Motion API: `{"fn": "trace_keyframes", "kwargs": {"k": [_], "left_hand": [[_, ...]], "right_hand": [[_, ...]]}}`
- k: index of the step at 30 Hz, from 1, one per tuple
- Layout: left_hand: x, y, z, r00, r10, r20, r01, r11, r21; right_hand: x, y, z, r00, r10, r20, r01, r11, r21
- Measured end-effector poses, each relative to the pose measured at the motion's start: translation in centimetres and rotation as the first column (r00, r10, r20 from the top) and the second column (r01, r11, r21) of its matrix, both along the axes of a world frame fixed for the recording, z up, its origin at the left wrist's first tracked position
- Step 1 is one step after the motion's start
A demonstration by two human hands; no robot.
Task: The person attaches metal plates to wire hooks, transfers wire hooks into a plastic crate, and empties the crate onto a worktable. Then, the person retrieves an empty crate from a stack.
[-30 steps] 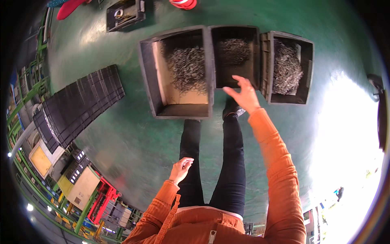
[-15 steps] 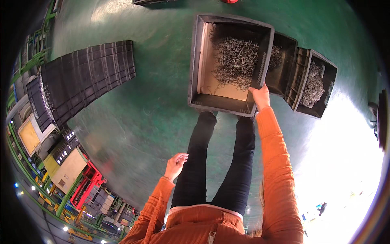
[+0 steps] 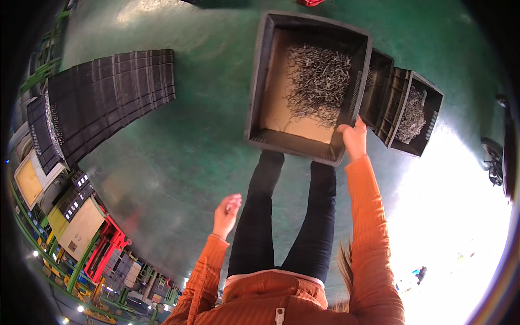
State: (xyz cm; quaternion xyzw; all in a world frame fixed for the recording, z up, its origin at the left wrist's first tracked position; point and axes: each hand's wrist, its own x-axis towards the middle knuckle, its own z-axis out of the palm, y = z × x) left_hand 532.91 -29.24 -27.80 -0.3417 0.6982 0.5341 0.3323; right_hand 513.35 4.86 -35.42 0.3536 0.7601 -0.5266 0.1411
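My right hand point(image 3: 355, 140) grips the near right corner of a dark grey plastic bin point(image 3: 295, 145), thumb over the rim. A loose pile of bent metal hooks point(image 3: 319, 84) lies inside on a tan sheet point(image 3: 273, 116), mostly toward the right wall. The bin overlaps my feet and part of a second dark bin point(image 3: 379, 81) behind it. Whether it rests on something underneath is hidden. My left hand point(image 3: 226, 214) hangs free of the bin above the left thigh, fingers curled in and slightly blurred; anything inside them cannot be made out.
A third dark bin point(image 3: 428, 116) with more metal pieces point(image 3: 411, 116) stands at the right. Left, a long row of nested black crates point(image 3: 114, 97) lies on the green floor point(image 3: 179, 179). Red-framed equipment point(image 3: 108, 246) stands lower left, a wheel point(image 3: 493, 160) far right.
The gripped bin looks larger, has turned slightly clockwise and covers more of the second bin. My right hand has shifted a little right and nearer; my left hand has risen slightly.
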Motion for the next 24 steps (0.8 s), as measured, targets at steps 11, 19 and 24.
{"fn": "trace_keyframes", "kwargs": {"k": [11,19,24], "left_hand": [[-7.1,-5.8,4.4,0.817,0.557,-0.148,-0.567,0.823,-0.033],[-2.2,-6.3,2.9,0.828,0.544,-0.132,-0.560,0.798,-0.224],[-2.5,-7.7,0.6,0.776,0.626,-0.078,-0.630,0.764,-0.141]], "right_hand": [[6.2,-13.1,7.0,0.895,0.445,0.029,-0.436,0.887,-0.150],[7.2,-15.8,5.1,0.813,0.581,-0.026,-0.578,0.802,-0.152],[6.7,-15.8,3.9,0.778,0.629,0.007,-0.614,0.762,-0.207]]}}
